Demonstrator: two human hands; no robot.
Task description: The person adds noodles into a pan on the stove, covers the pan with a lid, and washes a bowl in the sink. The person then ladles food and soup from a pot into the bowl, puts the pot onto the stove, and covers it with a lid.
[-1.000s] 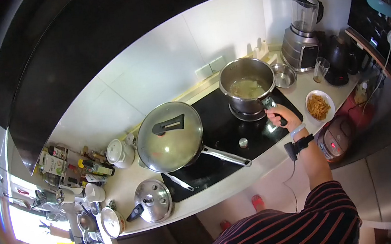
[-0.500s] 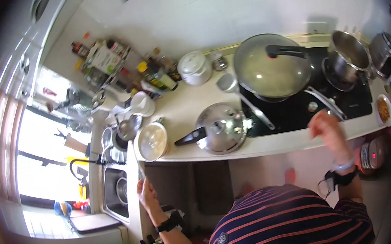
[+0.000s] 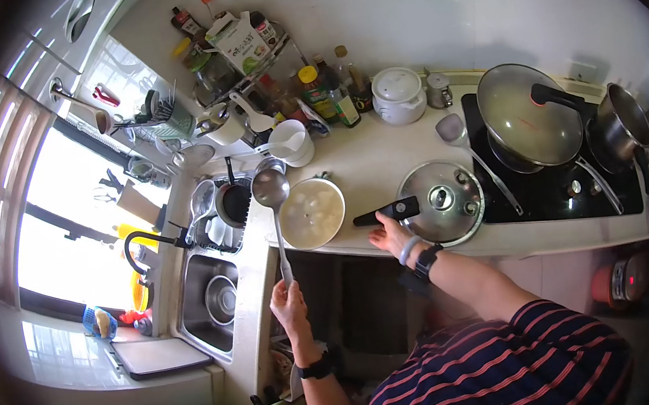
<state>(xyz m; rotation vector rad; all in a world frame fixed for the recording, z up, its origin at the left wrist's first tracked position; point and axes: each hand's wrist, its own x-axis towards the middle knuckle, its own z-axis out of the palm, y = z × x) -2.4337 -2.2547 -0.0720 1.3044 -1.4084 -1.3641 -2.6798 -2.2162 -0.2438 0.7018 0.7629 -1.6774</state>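
Observation:
My left hand (image 3: 289,306) is closed round the handle of a metal ladle (image 3: 280,231), held upright with its bowl beside the rim of a white pot (image 3: 284,225) of cloudy liquid with pale pieces. The shiny pressure cooker lid (image 3: 454,220) lies on the counter, its black handle pointing left. My right hand (image 3: 391,235) is at the near side of that handle. Its thumb meets the handle's edge and its fingers are apart below it, not wrapped round.
A glass-lidded wok (image 3: 527,119) and a steel pot (image 3: 621,125) stand on the black hob (image 3: 553,204). A spatula (image 3: 493,171) lies across the counter and hob edge. Left are the sink (image 3: 197,317) and a small black pan (image 3: 235,205); bottles (image 3: 316,95) stand behind.
My right hand has moved left from in front of the hob to the lid's handle. The view has shifted left. The ladle in my left hand now shows clearly beside the white pot.

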